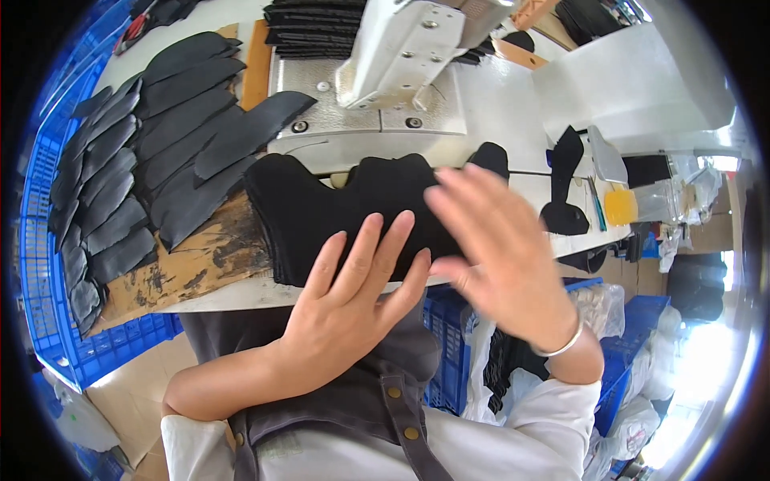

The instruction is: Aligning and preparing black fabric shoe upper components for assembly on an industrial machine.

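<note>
A stack of black cut fabric pieces (353,192) with a wavy far edge lies at the front of the sewing machine table. My left hand (353,280) rests on its near part, fingers spread and flat. Above the right end of the stack is my right hand (497,256), a little blurred, its fingers extended and holding nothing that shows. Whether its fingertips touch the fabric I cannot tell. Just beyond them a rounded black piece (489,159) sticks out. Behind the stack stands the white sewing machine (401,60) on its metal bed plate.
Dark grey curved pieces (188,120) overlap in rows on a stained wooden board (200,248) at left. More black pieces (313,28) are piled behind. At right lie a black shape (566,176), tweezers (597,204) and a yellow item (621,206). Blue crates (445,345) stand below the table.
</note>
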{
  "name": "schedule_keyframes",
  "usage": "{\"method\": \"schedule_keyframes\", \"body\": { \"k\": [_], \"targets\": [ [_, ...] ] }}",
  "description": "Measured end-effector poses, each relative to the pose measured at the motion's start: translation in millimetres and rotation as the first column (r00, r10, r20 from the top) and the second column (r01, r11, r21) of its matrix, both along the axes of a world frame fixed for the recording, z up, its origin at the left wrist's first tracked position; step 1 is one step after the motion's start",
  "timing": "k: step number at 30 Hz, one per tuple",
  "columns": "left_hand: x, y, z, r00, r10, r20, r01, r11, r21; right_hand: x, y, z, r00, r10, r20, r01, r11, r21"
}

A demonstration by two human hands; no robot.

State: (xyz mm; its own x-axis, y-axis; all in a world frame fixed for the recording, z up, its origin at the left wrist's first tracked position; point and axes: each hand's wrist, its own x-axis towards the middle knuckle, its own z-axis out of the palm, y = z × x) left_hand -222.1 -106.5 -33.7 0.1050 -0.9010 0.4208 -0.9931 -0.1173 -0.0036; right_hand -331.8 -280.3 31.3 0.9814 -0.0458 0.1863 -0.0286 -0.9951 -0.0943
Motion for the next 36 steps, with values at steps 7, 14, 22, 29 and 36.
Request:
{"method": "schedule_keyframes", "body": {
  "k": [7,14,22,29,36],
  "targets": [
    [12,27,23,0.992,0.089,-0.09,-0.082,0.993,0.08,-5,-14,-14,0.984,0.135,-0.118,-0.138,0.99,-0.016],
    [40,13,48,0.958,-0.109,-0.264,0.117,0.993,0.017,1,-1,4,0.944,0.298,-0.14,-0.328,0.891,-0.314],
    [63,50,102,0.96,0.154,0.232,-0.137,0.987,-0.088,12,19,23,0.878,0.339,0.338,-0.227,0.916,-0.329],
    [183,57,148,0.916,0.384,0.117,-0.295,0.842,-0.45,7,14,-33,0.983,0.136,0.121,-0.142,0.989,0.035],
    [236,-98,118,0.961,0.14,0.239,-0.104,0.982,-0.156,11,21,-37,0.977,0.148,0.153,-0.165,0.981,0.102]
  ]
}}
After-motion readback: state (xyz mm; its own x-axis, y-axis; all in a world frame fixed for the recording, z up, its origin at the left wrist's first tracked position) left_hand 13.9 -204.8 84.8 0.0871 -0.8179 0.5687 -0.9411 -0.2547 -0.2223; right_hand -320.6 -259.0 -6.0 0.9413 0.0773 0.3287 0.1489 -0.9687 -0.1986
